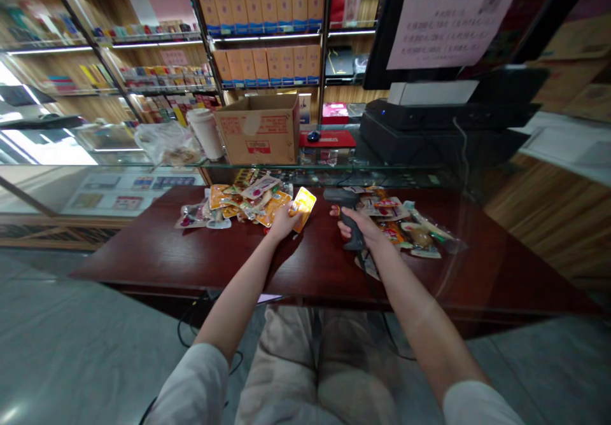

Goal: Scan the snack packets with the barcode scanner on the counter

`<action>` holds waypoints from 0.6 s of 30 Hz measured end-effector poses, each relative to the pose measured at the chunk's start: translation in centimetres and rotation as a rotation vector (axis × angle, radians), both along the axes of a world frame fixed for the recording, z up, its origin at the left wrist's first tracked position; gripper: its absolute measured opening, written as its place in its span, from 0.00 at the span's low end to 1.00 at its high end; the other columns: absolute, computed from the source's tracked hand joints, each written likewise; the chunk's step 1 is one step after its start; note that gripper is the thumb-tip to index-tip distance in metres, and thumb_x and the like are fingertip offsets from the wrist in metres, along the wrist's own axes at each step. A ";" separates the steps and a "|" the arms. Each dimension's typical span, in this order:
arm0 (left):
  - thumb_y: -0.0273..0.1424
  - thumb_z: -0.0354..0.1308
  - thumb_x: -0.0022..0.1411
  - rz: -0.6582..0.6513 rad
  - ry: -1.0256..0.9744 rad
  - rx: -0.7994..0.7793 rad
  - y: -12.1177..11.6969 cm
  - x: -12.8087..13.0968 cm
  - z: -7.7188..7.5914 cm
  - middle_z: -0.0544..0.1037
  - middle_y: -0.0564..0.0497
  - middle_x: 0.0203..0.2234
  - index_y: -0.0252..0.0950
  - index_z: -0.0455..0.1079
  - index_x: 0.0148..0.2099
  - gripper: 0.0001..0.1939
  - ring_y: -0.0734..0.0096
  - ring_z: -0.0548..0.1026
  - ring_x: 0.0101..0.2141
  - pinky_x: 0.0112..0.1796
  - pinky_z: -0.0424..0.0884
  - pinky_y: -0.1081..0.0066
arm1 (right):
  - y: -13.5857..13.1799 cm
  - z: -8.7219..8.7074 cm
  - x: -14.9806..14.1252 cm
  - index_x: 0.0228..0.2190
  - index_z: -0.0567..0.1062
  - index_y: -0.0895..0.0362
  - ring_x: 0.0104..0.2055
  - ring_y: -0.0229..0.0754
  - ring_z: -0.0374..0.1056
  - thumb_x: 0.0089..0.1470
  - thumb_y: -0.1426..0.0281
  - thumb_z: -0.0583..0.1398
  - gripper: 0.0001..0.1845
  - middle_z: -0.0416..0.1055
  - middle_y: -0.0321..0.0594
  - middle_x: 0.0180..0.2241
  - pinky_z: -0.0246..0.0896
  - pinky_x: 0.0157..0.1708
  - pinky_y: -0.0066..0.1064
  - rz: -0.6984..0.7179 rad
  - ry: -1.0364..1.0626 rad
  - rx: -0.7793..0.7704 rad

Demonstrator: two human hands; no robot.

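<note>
My left hand point(283, 221) is closed on a yellow-orange snack packet point(305, 203), which shines brightly on its upper part. Just behind and left of that hand lies a heap of packaged snacks point(248, 199), mostly orange and clear packets. My right hand point(357, 226) grips the handle of a dark handheld barcode scanner point(352, 233), its head pointing left towards the packet. From the handle's bottom a cable runs down over the table edge. Right of the scanner is a second group of snack packets point(415, 234), some partly hidden by my right hand and forearm.
The dark red table point(191, 263) stands before a glass counter. On the counter are a cardboard box point(260, 132), a white cup point(206, 133), a plastic bag point(167, 145) and a monitor point(386, 37) with a pink paper sign. Shelves with orange boxes point(260, 4) stand behind.
</note>
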State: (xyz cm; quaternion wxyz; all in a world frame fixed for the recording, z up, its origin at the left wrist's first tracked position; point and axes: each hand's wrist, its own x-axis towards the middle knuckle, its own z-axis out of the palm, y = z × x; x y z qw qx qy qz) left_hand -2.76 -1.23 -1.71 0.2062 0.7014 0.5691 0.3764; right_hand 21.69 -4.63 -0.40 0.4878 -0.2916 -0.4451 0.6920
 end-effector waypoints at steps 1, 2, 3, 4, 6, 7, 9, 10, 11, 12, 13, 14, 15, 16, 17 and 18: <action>0.31 0.59 0.59 0.000 0.006 -0.004 -0.1 0.0 0.1 0.81 0.46 0.36 0.31 0.73 0.44 0.12 0.62 0.77 0.38 0.43 0.72 0.65 | 0.0 0.0 0.0 0.41 0.75 0.56 0.17 0.26 0.52 0.51 0.63 0.66 0.16 0.76 0.41 0.40 0.52 0.13 0.23 0.004 0.004 -0.002; 0.31 0.59 0.59 -0.004 0.012 -0.008 -0.1 0.1 0.1 0.81 0.47 0.35 0.32 0.73 0.43 0.11 0.63 0.77 0.37 0.42 0.73 0.65 | -0.1 0.0 -0.1 0.41 0.75 0.56 0.17 0.26 0.52 0.51 0.63 0.66 0.16 0.75 0.39 0.37 0.52 0.13 0.23 0.011 0.006 -0.005; 0.31 0.58 0.59 -0.011 0.014 -0.008 -0.1 0.1 0.1 0.81 0.47 0.34 0.32 0.73 0.42 0.10 0.63 0.77 0.36 0.42 0.73 0.65 | -0.1 0.0 -0.1 0.41 0.75 0.56 0.17 0.26 0.52 0.51 0.63 0.66 0.16 0.74 0.37 0.35 0.51 0.13 0.23 0.017 0.009 -0.011; 0.31 0.58 0.59 -0.019 0.015 -0.004 -0.1 0.1 0.1 0.81 0.47 0.35 0.32 0.73 0.42 0.10 0.62 0.77 0.37 0.43 0.73 0.64 | -0.1 0.0 -0.2 0.40 0.75 0.57 0.16 0.26 0.52 0.50 0.63 0.66 0.16 0.73 0.35 0.33 0.51 0.12 0.23 0.022 0.011 -0.017; 0.31 0.58 0.59 -0.023 0.011 0.009 -0.1 0.1 0.1 0.81 0.46 0.38 0.32 0.74 0.45 0.13 0.60 0.78 0.40 0.46 0.73 0.62 | 0.0 -0.1 -0.3 0.39 0.74 0.57 0.16 0.26 0.52 0.50 0.63 0.66 0.16 0.71 0.33 0.31 0.51 0.12 0.23 0.020 0.016 -0.027; 0.30 0.58 0.59 -0.015 0.009 0.016 -0.1 0.2 0.0 0.81 0.44 0.40 0.32 0.73 0.48 0.15 0.58 0.78 0.43 0.48 0.72 0.61 | 0.0 -0.1 -0.3 0.39 0.74 0.57 0.15 0.26 0.51 0.50 0.63 0.66 0.16 0.71 0.33 0.30 0.50 0.12 0.23 0.013 0.020 -0.032; 0.29 0.58 0.59 0.015 0.021 0.040 -0.2 0.3 0.0 0.79 0.40 0.46 0.30 0.71 0.54 0.20 0.55 0.76 0.48 0.53 0.70 0.59 | 0.2 -0.1 -0.2 0.39 0.74 0.56 0.15 0.27 0.50 0.51 0.63 0.65 0.15 0.73 0.35 0.31 0.50 0.11 0.23 -0.002 0.030 -0.041; 0.28 0.57 0.59 0.035 0.036 0.061 -0.2 0.4 0.0 0.78 0.38 0.49 0.29 0.69 0.56 0.22 0.54 0.75 0.51 0.54 0.68 0.59 | 0.2 -0.2 -0.2 0.40 0.73 0.56 0.15 0.27 0.50 0.52 0.63 0.64 0.14 0.75 0.36 0.33 0.50 0.11 0.23 -0.008 0.034 -0.047; 0.28 0.56 0.60 0.058 0.054 0.090 -0.3 0.4 0.1 0.76 0.37 0.51 0.29 0.68 0.58 0.24 0.54 0.74 0.53 0.56 0.67 0.58 | 0.3 -0.1 -0.1 0.40 0.73 0.56 0.15 0.27 0.50 0.52 0.63 0.63 0.14 0.76 0.38 0.35 0.50 0.11 0.24 -0.012 0.039 -0.052; 0.28 0.55 0.61 0.087 0.075 0.123 -0.5 0.3 0.3 0.75 0.36 0.53 0.29 0.66 0.61 0.26 0.53 0.73 0.54 0.56 0.67 0.58 | 0.4 -0.1 0.0 0.40 0.73 0.56 0.15 0.27 0.50 0.52 0.63 0.62 0.14 0.77 0.40 0.37 0.50 0.11 0.24 -0.015 0.044 -0.056; 0.28 0.54 0.61 0.129 0.095 0.156 -0.7 0.2 0.6 0.73 0.36 0.55 0.30 0.64 0.63 0.27 0.53 0.72 0.55 0.56 0.66 0.58 | 0.4 -0.1 0.1 0.40 0.73 0.55 0.15 0.28 0.50 0.53 0.63 0.62 0.13 0.78 0.41 0.38 0.50 0.11 0.24 -0.018 0.051 -0.057; 0.28 0.53 0.62 0.178 0.115 0.184 -0.8 -0.1 1.0 0.72 0.36 0.56 0.31 0.62 0.65 0.29 0.53 0.71 0.55 0.56 0.66 0.59 | 0.5 0.0 0.3 0.40 0.73 0.55 0.15 0.28 0.50 0.53 0.62 0.62 0.13 0.78 0.41 0.38 0.50 0.12 0.24 -0.022 0.057 -0.054; 0.29 0.52 0.63 0.235 0.138 0.205 -1.0 -0.4 1.4 0.72 0.36 0.56 0.32 0.60 0.67 0.30 0.52 0.71 0.55 0.55 0.66 0.59 | 0.5 0.1 0.4 0.40 0.72 0.55 0.15 0.28 0.51 0.53 0.62 0.62 0.14 0.78 0.40 0.36 0.50 0.12 0.24 -0.025 0.058 -0.049; 0.30 0.51 0.64 0.295 0.168 0.218 -1.2 -0.8 1.9 0.72 0.36 0.56 0.33 0.58 0.68 0.31 0.51 0.71 0.55 0.55 0.65 0.58 | 0.5 0.1 0.5 0.40 0.72 0.55 0.15 0.28 0.51 0.53 0.61 0.62 0.14 0.77 0.39 0.34 0.50 0.12 0.24 -0.025 0.051 -0.044; 0.30 0.51 0.64 0.358 0.207 0.222 -1.3 -1.3 2.3 0.72 0.35 0.55 0.33 0.58 0.68 0.31 0.49 0.70 0.55 0.55 0.64 0.56 | 0.5 0.2 0.6 0.40 0.72 0.55 0.14 0.29 0.52 0.53 0.60 0.62 0.16 0.76 0.37 0.30 0.50 0.13 0.24 -0.022 0.035 -0.040; 0.31 0.51 0.64 0.421 0.253 0.219 -1.3 -1.8 2.7 0.73 0.34 0.54 0.32 0.59 0.68 0.30 0.46 0.69 0.56 0.55 0.63 0.53 | 0.5 0.2 0.8 0.41 0.71 0.55 0.14 0.29 0.53 0.53 0.58 0.62 0.17 0.75 0.35 0.27 0.51 0.13 0.25 -0.018 0.013 -0.037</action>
